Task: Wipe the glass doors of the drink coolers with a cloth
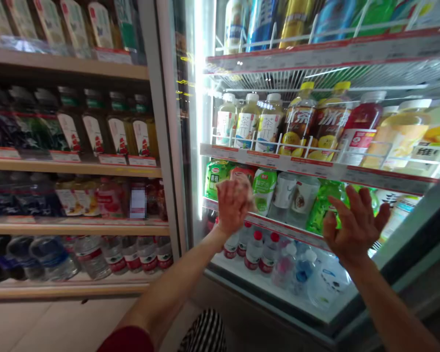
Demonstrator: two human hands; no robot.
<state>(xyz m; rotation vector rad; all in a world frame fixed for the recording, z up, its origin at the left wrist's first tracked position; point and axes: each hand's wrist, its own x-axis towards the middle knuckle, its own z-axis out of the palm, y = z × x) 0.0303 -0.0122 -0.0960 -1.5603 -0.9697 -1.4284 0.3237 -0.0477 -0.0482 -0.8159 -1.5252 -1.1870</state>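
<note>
My left hand point(230, 208) reaches to the front of a fridge shelf with green and red drink packs. Its fingers are closed over a pale, crumpled cloth point(250, 199), slightly blurred, which is at the shelf's red-and-white front strip point(275, 226). Behind the cloth stand a green drink bottle point(264, 188) and a partly hidden red one. To the right, my right hand point(354, 222) is raised with its fingers spread and holds nothing. A green bottle point(324, 205) stands just behind it.
The fridge's bottle shelf point(256, 155) has a white wire guard. Below, water bottles with red caps point(254, 250) stand on the fridge floor. A dark door frame point(407, 259) lies to the right. Wooden shelves of drinks point(77, 227) stand on the left.
</note>
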